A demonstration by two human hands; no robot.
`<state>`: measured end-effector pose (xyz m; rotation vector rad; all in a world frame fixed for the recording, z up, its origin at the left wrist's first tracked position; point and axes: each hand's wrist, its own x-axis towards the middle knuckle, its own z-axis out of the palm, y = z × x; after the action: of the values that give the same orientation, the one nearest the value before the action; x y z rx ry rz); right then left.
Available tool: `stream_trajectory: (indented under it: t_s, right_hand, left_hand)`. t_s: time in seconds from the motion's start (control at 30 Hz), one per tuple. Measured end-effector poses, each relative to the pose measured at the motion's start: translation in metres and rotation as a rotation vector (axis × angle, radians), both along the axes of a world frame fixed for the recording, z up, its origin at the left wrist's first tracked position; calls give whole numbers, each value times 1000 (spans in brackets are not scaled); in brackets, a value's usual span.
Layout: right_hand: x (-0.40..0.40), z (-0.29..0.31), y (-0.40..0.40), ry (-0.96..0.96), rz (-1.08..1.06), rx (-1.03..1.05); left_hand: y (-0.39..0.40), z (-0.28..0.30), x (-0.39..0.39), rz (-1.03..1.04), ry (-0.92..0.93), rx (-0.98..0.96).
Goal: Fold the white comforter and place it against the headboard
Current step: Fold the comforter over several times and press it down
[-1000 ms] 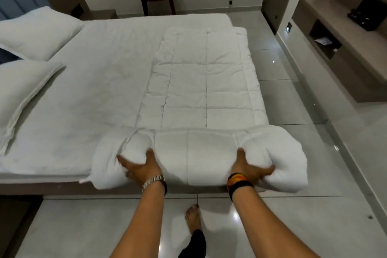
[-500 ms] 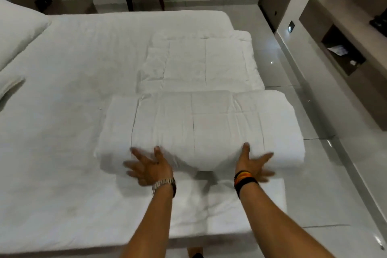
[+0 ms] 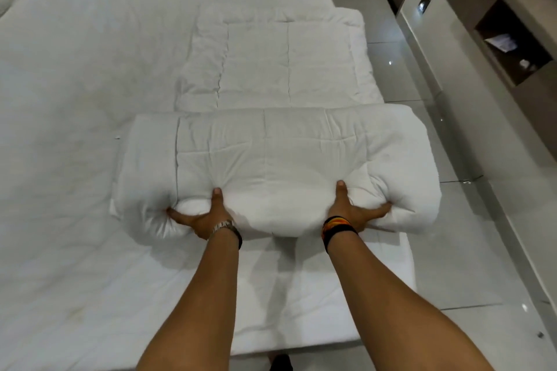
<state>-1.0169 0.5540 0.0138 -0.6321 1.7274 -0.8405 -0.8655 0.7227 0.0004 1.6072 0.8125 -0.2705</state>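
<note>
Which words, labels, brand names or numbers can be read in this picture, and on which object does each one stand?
None can be read.
Paper in the wall niche: any print is too blurred to read.
Watch on the left hand: its face is turned away, so no brand shows.
Bands on the wrist of the right hand: coloured stripes only, no lettering.
White comforter: plain, no tag or label in view.

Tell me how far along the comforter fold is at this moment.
Partly done: the near part of the white comforter is doubled into a thick bundle. In hand: left hand and right hand grip its near edge. Left: the far section lies flat and unfolded on the bed; the headboard is out of view.
</note>
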Motion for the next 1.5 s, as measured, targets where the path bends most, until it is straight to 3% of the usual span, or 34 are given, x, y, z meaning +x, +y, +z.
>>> stream_trajectory:
  t_s: [0.17, 0.53, 0.7, 0.87, 1.07, 1.13, 1.2, 1.27, 1.33, 1.5]
  right_hand:
    - [-31, 27, 10, -23, 30, -83]
    - [-250, 65, 177, 65, 130, -24]
    - [-277, 107, 200, 41, 113, -74]
    - [-236, 143, 158, -72, 200, -139]
    - [-129, 160, 62, -127, 584, -447]
    - [-97, 149, 49, -23, 638, -545]
    - [-79, 125, 48, 222, 682, -590]
    - [-62, 97, 46, 450, 776, -551]
    - [-41, 79, 29, 560, 882, -490]
    - [39, 63, -50, 687, 1052, -302]
  left_hand:
    - [18, 38, -33, -18, -123, -40]
    - [181, 85, -264, 42, -137, 13]
    - [207, 119, -292, 69, -190, 12]
    - [179, 153, -246, -32, -274, -15]
    - [101, 166, -135, -533, -627, -122]
    - [78, 159, -104, -660, -682, -82]
    - [62, 144, -89, -709, -698, 47]
    - [53, 123, -81, -680, -701, 259]
    - [53, 101, -77, -626, -676, 430]
    - [43, 57, -61, -558, -346, 462]
